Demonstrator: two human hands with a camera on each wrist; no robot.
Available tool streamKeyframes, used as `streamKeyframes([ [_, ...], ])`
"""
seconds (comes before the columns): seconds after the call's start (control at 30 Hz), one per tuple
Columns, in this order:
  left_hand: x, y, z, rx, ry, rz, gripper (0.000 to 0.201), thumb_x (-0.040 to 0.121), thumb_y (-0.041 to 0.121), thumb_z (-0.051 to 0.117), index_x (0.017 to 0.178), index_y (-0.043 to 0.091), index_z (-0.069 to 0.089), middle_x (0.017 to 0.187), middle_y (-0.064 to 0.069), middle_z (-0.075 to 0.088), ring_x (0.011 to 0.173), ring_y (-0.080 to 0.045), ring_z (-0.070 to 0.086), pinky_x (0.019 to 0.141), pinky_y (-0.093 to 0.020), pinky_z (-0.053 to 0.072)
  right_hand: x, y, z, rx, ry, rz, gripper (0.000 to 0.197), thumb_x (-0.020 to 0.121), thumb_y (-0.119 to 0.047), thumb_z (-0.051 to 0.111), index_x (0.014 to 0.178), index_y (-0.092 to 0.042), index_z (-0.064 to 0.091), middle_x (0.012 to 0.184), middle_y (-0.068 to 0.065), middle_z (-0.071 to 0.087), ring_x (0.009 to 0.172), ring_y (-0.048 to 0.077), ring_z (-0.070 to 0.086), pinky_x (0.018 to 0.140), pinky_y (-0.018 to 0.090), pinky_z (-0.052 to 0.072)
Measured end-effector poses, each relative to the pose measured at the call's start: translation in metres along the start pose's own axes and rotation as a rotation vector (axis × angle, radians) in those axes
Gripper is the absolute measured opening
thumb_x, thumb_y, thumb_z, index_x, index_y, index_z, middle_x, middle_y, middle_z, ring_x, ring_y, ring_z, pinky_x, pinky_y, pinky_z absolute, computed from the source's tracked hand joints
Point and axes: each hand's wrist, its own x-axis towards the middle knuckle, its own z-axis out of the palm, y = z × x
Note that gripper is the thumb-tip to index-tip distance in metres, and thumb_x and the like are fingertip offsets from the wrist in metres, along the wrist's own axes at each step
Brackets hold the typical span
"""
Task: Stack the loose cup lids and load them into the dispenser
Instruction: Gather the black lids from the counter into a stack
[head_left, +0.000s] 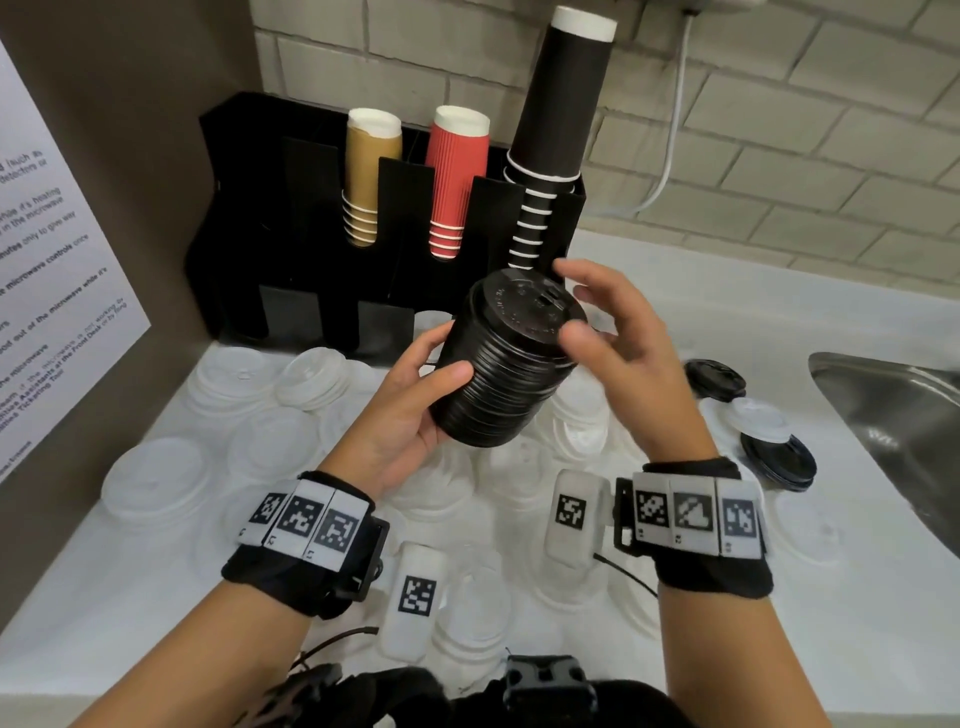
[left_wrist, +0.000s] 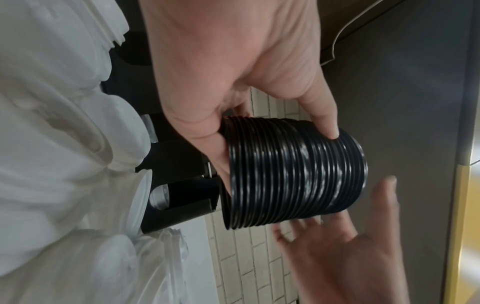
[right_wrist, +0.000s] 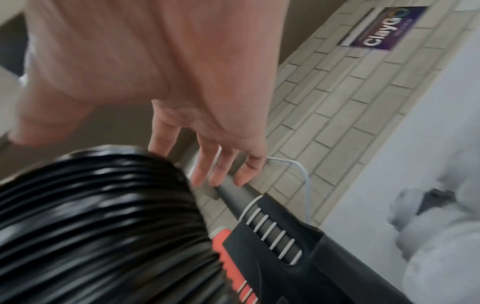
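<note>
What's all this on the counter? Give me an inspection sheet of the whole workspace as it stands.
Surface: white counter.
Job's things: black lid stack held in the air, tilted; black dispenser with tan, red and black cups.
Clutter: loose white lids; few black lids near the sink.
Hands: left hand grips the stack; right hand open at its top.
Cables: white cord on wall.
Surroundings: brick wall, printed notice.
</note>
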Motion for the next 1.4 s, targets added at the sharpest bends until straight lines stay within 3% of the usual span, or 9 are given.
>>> streamKeyframes([
  [0.17, 0.004, 0.007, -0.006, -0.018, 0.034, 0.033, 0.07, 0.066, 0.03, 0.083, 0.129, 0.022, 0.053, 0.115, 0.001, 0.068, 0.105, -0.016, 0.066, 0.08, -0.031, 0.058, 0.03, 0.06, -0.058, -0.089, 0.289, 0.499, 0.041, 0.09, -0.042, 0.059, 0.129, -0.031, 0.052, 0.126, -0.004, 0.057, 0.103, 0.007, 0.056, 0.085, 0.027, 0.042],
  [0.27, 0.005, 0.012, -0.008, -0.018, 0.039, 0.046, 0.098, 0.049, 0.044, 0.094, 0.134, 0.02, 0.05, 0.119, -0.001, 0.066, 0.109, -0.018, 0.065, 0.081, -0.035, 0.058, 0.05, 0.111, -0.102, -0.56, 0.184, 0.891, 0.062, 0.089, -0.046, 0.059, 0.139, -0.013, 0.043, 0.138, 0.015, 0.05, 0.118, 0.03, 0.052, 0.098, 0.039, 0.042],
  [0.37, 0.006, 0.014, -0.01, -0.013, 0.054, 0.051, 0.083, 0.07, 0.032, 0.08, 0.142, 0.015, 0.044, 0.118, -0.001, 0.065, 0.107, -0.017, 0.065, 0.081, -0.032, 0.058, 0.057, 0.15, -0.128, -1.014, 0.054, 1.073, 0.064, 0.09, -0.048, 0.053, 0.136, -0.004, 0.047, 0.14, 0.022, 0.046, 0.127, 0.039, 0.044, 0.105, 0.044, 0.037],
  [0.63, 0.009, 0.017, -0.012, 0.031, 0.065, 0.062, 0.065, 0.08, 0.022, 0.058, 0.143, 0.017, 0.043, 0.119, -0.001, 0.065, 0.108, -0.016, 0.064, 0.079, -0.032, 0.058, 0.056, 0.197, -0.165, -1.256, -0.166, 1.13, 0.051, 0.085, -0.047, 0.046, 0.123, -0.015, 0.056, 0.136, 0.019, 0.048, 0.129, 0.038, 0.037, 0.108, 0.047, 0.034],
  [0.77, 0.01, 0.016, -0.012, 0.038, 0.061, 0.066, 0.06, 0.081, 0.023, 0.058, 0.14, 0.018, 0.045, 0.115, 0.001, 0.067, 0.104, -0.014, 0.066, 0.077, -0.031, 0.058, 0.056, 0.198, -0.165, -1.238, -0.245, 1.063, 0.038, 0.074, -0.055, 0.061, 0.08, -0.017, 0.058, 0.092, 0.01, 0.063, 0.088, 0.028, 0.06, 0.076, 0.034, 0.048],
  [0.87, 0.009, 0.015, -0.013, 0.039, 0.065, 0.066, 0.058, 0.081, 0.023, 0.058, 0.138, 0.019, 0.046, 0.114, 0.002, 0.067, 0.103, -0.014, 0.066, 0.075, -0.03, 0.057, 0.057, 0.196, -0.16, -1.18, -0.306, 1.08, 0.036, 0.08, -0.047, 0.064, 0.075, -0.011, 0.064, 0.069, 0.007, 0.062, 0.066, 0.023, 0.058, 0.063, 0.029, 0.043],
  [1.07, 0.007, 0.015, -0.014, 0.032, 0.064, 0.073, 0.062, 0.076, 0.026, 0.066, 0.136, 0.02, 0.048, 0.112, 0.002, 0.068, 0.102, -0.014, 0.067, 0.074, -0.03, 0.057, 0.051, 0.188, -0.159, -1.211, -0.401, 1.039, 0.027, 0.078, -0.034, 0.062, 0.089, -0.011, 0.068, 0.082, 0.01, 0.067, 0.076, 0.028, 0.061, 0.069, 0.029, 0.048],
  [1.23, 0.005, 0.014, -0.014, 0.011, 0.057, 0.074, 0.071, 0.068, 0.031, 0.071, 0.135, 0.019, 0.048, 0.109, 0.002, 0.069, 0.099, -0.013, 0.068, 0.073, -0.029, 0.057, 0.042, 0.187, -0.161, -1.164, -0.161, 1.027, 0.034, 0.081, -0.033, 0.06, 0.112, -0.026, 0.049, 0.131, 0.016, 0.038, 0.107, 0.04, 0.052, 0.099, 0.044, 0.046],
  [1.4, 0.003, 0.013, -0.012, -0.011, 0.045, 0.069, 0.074, 0.065, 0.031, 0.074, 0.133, 0.02, 0.049, 0.108, 0.004, 0.07, 0.099, -0.012, 0.068, 0.074, -0.028, 0.057, 0.056, 0.153, -0.149, -1.101, 0.024, 1.033, 0.049, 0.08, -0.028, 0.066, 0.124, -0.018, 0.047, 0.138, 0.019, 0.03, 0.12, 0.043, 0.041, 0.102, 0.045, 0.04],
])
